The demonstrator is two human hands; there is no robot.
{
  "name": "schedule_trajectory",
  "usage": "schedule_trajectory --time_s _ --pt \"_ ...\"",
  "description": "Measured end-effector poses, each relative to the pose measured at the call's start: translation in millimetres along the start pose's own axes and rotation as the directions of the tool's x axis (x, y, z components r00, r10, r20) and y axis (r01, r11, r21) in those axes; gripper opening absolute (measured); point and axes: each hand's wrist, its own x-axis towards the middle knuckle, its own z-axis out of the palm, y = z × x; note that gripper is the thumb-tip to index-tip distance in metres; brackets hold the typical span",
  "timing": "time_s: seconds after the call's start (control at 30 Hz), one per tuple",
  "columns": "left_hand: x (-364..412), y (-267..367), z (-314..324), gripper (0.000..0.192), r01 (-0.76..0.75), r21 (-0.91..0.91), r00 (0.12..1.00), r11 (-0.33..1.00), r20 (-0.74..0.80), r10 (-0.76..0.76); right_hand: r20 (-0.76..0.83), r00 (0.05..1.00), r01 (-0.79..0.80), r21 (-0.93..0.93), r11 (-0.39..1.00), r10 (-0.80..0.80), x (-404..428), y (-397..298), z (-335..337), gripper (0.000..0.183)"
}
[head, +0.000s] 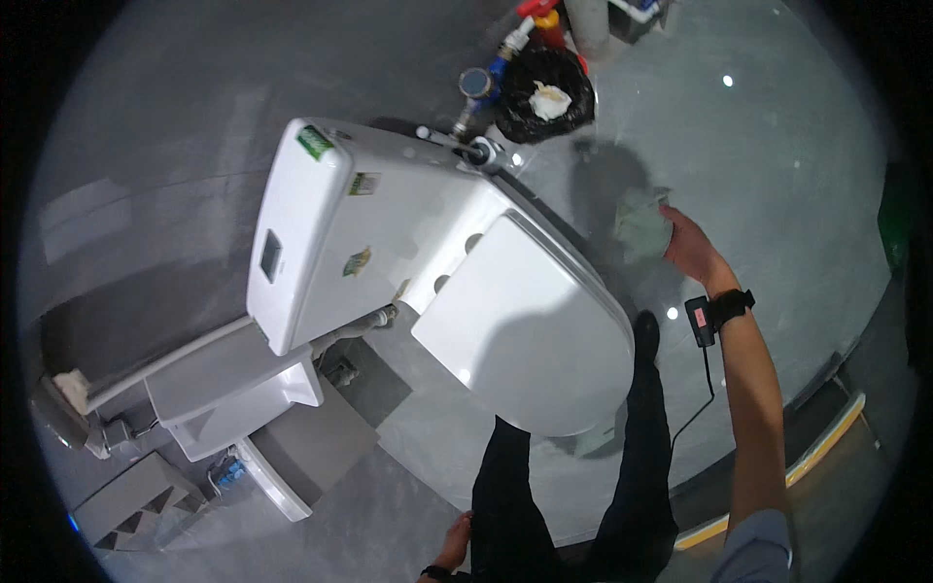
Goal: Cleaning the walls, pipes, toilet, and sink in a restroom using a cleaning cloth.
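Observation:
My right hand [689, 246] grips a pale green cloth [643, 224], held out over the grey floor to the right of a white toilet. The closed toilet lid [539, 328] lies in front of me, between me and the white cistern [313, 233], which bears several green stickers. My left hand [457, 541] hangs low beside my left leg at the bottom edge, partly hidden by the dark trousers; whether its fingers hold anything cannot be seen. A black device [700, 321] with a cable is strapped near my right wrist.
Beyond the cistern stand a black-bagged bin [550, 124] with crumpled paper, a toilet brush in its holder [487, 153], and a water meter [476, 83] on pipework. A white shelf unit [240, 415] is at the left. Yellow-edged strips [827, 441] line the doorway at lower right.

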Motion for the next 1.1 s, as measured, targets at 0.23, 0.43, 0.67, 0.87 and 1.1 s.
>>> schedule_trajectory --time_s 0.23,0.43,0.67,0.87,1.1 --pt "-25.2 37.7 -22.2 0.050 -0.115 0.018 0.968 0.993 -0.221 0.116 0.018 0.940 0.323 -0.377 0.868 -0.342 67.7 -57.8 175.1 0.052" --pt "-14.1 90.2 -59.0 0.049 -0.193 0.072 0.969 0.979 -0.142 0.201 0.634 0.407 0.863 -0.503 0.049 -0.658 141.7 -15.5 316.6 0.041" --pt "-9.7 127.2 -145.1 0.047 0.056 -0.014 0.997 0.998 -0.046 -0.056 0.280 0.948 0.286 -0.525 0.802 -0.154 211.4 10.0 313.1 0.070" --pt "-7.6 136.9 -160.2 0.054 0.114 0.008 0.993 0.993 0.029 -0.114 0.068 0.984 0.173 -0.620 0.765 -0.168 243.8 46.3 265.1 0.070" --pt "9.4 148.6 -152.2 0.057 0.136 0.039 0.990 0.990 0.016 -0.137 -0.067 0.972 0.129 -0.646 0.752 -0.225 253.8 81.4 235.2 0.057"
